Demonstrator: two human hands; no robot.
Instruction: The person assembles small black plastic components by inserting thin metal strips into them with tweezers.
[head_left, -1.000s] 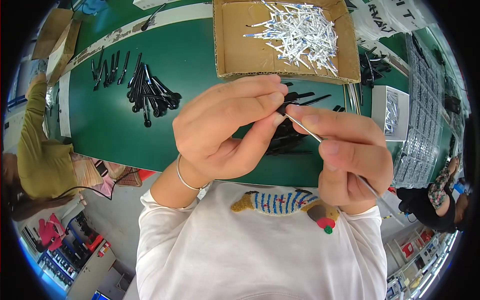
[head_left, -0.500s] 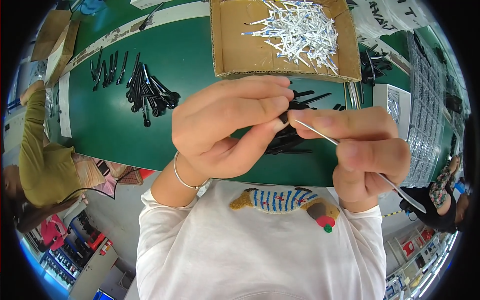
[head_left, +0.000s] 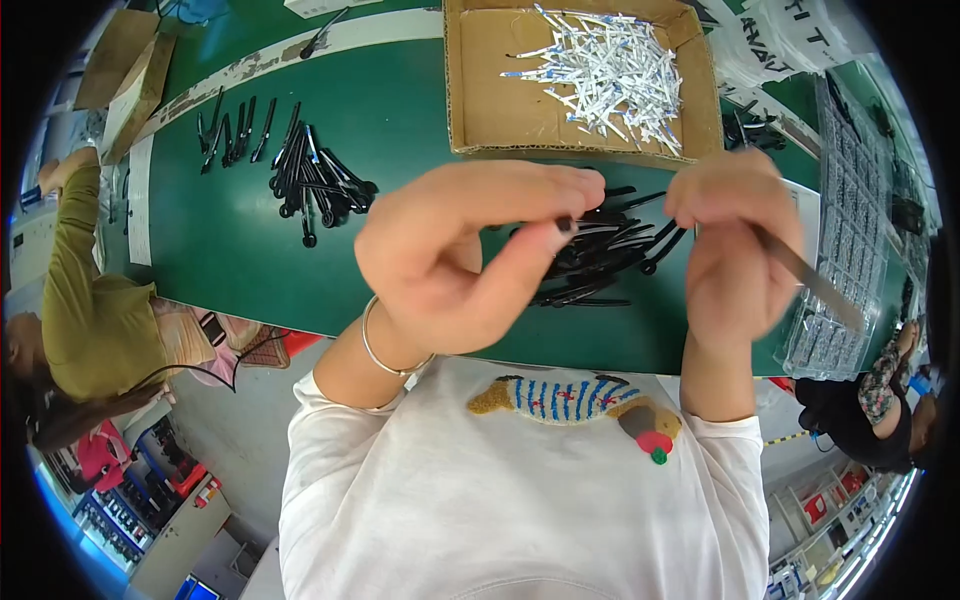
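My left hand (head_left: 465, 245) is closed in a pinch. A small black part (head_left: 566, 226) shows its end between the thumb and fingers; the rest is hidden by the hand. My right hand (head_left: 735, 240), somewhat blurred, grips a slim metal tool like tweezers (head_left: 815, 285), whose flat shiny end sticks out toward the lower right. The tool's tip is hidden. Between and behind my hands lies a pile of long black plastic pieces (head_left: 605, 245) on the green table. The two hands are apart.
A cardboard box (head_left: 480, 110) holds many white-and-blue strips (head_left: 625, 85). More black pieces (head_left: 315, 180) lie in a cluster at left. Clear plastic trays (head_left: 850, 220) stand at right. One person (head_left: 100, 320) sits at left, another (head_left: 860, 410) at right.
My right hand has moved up and away from the left hand with the metal tool, and turned. My left hand has shifted slightly right, still pinching the black part.
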